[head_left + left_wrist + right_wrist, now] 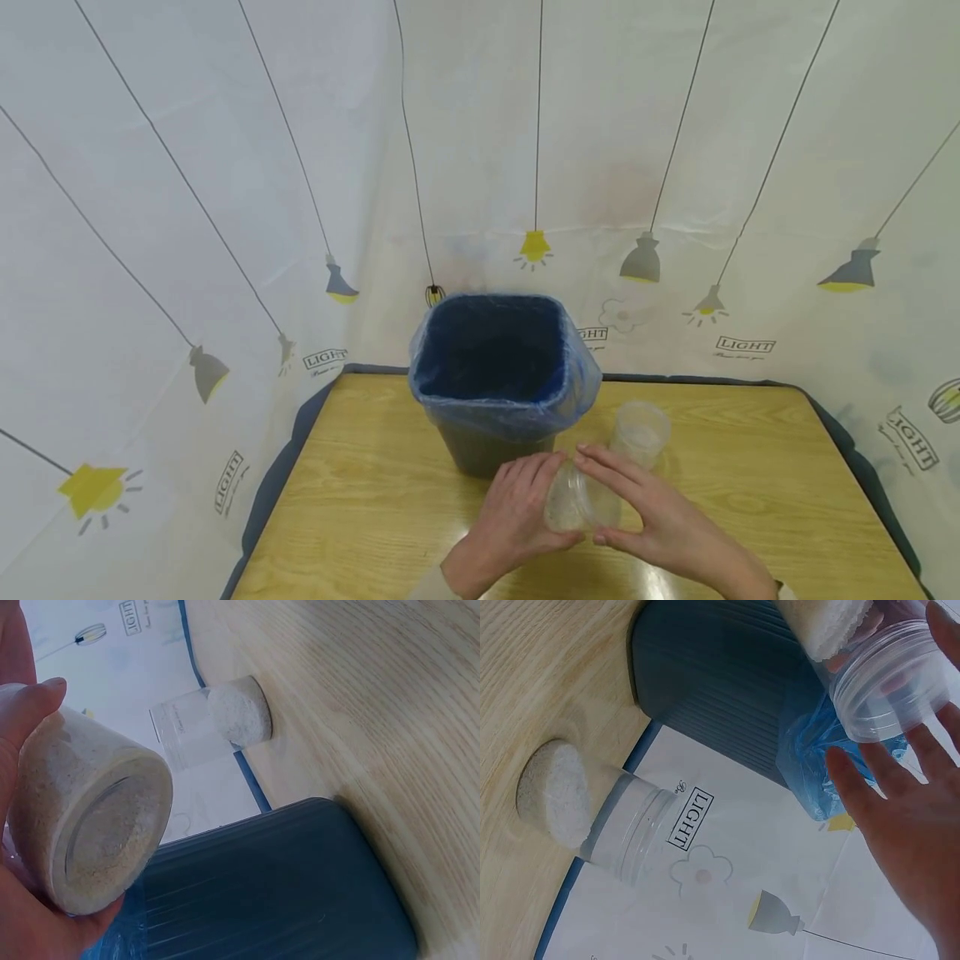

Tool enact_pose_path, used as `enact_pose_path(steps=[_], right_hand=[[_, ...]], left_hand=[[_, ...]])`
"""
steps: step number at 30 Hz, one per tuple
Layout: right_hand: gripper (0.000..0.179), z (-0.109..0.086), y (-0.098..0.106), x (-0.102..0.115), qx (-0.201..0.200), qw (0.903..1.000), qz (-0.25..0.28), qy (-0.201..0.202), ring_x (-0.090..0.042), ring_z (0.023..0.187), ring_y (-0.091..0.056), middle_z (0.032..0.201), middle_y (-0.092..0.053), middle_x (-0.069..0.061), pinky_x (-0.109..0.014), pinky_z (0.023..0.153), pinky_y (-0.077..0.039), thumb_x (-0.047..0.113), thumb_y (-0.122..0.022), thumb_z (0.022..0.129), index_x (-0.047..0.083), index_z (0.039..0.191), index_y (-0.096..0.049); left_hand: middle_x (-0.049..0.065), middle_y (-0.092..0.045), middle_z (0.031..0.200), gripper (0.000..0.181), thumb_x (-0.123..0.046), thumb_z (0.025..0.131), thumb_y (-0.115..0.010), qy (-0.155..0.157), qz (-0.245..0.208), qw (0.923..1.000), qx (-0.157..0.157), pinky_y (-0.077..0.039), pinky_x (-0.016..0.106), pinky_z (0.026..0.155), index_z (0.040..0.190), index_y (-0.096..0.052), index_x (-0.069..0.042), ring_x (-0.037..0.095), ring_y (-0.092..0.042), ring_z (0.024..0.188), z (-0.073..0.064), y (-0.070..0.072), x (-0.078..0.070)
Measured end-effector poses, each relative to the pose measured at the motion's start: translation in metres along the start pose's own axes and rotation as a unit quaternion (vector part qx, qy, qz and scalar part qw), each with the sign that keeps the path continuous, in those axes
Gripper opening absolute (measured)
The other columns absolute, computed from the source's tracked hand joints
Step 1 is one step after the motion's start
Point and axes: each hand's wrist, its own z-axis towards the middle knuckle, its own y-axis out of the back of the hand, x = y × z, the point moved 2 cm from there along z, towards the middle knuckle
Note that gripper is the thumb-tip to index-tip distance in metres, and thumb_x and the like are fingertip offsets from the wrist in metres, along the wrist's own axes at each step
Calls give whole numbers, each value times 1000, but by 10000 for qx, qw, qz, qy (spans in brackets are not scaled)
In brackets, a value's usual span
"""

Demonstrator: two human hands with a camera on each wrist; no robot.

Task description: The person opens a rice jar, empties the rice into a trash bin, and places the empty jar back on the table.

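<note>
A person's left hand [513, 504] wraps its fingers and thumb around the body of a clear plastic jar [562, 504], while the right hand [667, 521], thumb and fingers spread wide, holds the ridged end between them. The jar, tilted with its base visible in the left wrist view and white grains [112, 859] lying toward that base, is held above the near half of the surface; the two-handed hold seems meant to steady the body while the other hand works at the end. Whether a lid is seated there cannot be told.

Just beyond the right hand, a second clear jar [641, 429] stands upright, part-filled with white material. Left of it, near the far edge, stands a dark ribbed waste bin [468, 450], its blue plastic liner [517, 421] folded over the rim, probably to keep it in place.

The light wood-grain table [360, 483] meets a dark blue border [675, 379] and pale wall sheeting [480, 125] printed with hanging lamps [641, 258].
</note>
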Motion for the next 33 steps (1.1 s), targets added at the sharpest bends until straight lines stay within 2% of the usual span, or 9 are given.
enact_pose_path(steps=[3,6,10,14,17,20,24,27,33], right_hand=[[96,-1,0,1,32,9987,22,-502,-23,146,-42,162,-41,-9,-38,105,-49,34,-91,79,14,159,-41],[91,1,0,3,-47,9904,231,-1362,-33,140,-49,162,-39,-13,-49,97,-54,37,-82,89,15,162,-33],[68,4,-2,6,-192,9684,500,-2436,-37,128,-59,159,-43,-15,-48,88,-58,36,-61,105,14,162,-31],[63,8,-6,7,-147,9534,504,-2971,-30,111,-68,148,-55,-16,-49,85,-57,41,-56,106,10,158,-40],[68,11,-9,7,-80,9496,438,-3104,-26,106,-68,142,-61,-16,-50,87,-55,48,-61,102,7,153,-47],[73,13,-8,8,20,9493,330,-3126,-27,108,-68,144,-59,-15,-50,89,-55,54,-65,98,6,150,-51],[75,13,-6,9,113,9513,375,-3058,-28,111,-67,148,-56,-16,-41,82,-58,56,-69,94,9,150,-51],[75,11,-4,10,90,9582,501,-2814,-26,113,-66,148,-55,-13,-32,78,-59,54,-72,93,11,150,-51],[72,7,1,9,13,9751,587,-2137,-25,123,-60,148,-54,-7,-32,85,-58,47,-76,92,17,152,-50]], left_hand=[[1,-66,124,103,-63,55,-94,55,-15,10000,16,-55,34,84,136,-57,-11,18,-65,107,-1,0,-1],[1,-66,124,102,-63,56,-93,126,20,9999,-9,-55,34,84,136,-57,-12,18,-65,107,-1,-1,-2],[0,-66,123,100,-63,56,-93,236,154,9996,-47,-55,34,85,136,-57,-13,18,-65,107,-1,-1,-5],[0,-66,122,98,-62,58,-92,336,300,9990,-50,-55,34,86,135,-58,-13,17,-65,107,0,-1,-7],[0,-66,121,97,-62,57,-92,348,409,9985,-100,-55,34,85,133,-59,-13,17,-65,106,1,-1,-8],[0,-66,120,99,-63,55,-93,323,461,9983,-156,-55,34,84,133,-59,-13,17,-65,105,1,-2,-9],[1,-67,119,103,-63,52,-94,265,494,9982,-226,-55,34,84,133,-59,-11,17,-66,105,1,-3,-8],[1,-67,118,104,-63,50,-95,222,443,9984,-271,-55,34,84,133,-59,-10,17,-66,104,1,-3,-8],[1,-67,120,104,-62,51,-95,190,270,9990,-302,-55,34,84,134,-59,-11,17,-66,105,2,-1,-8]])
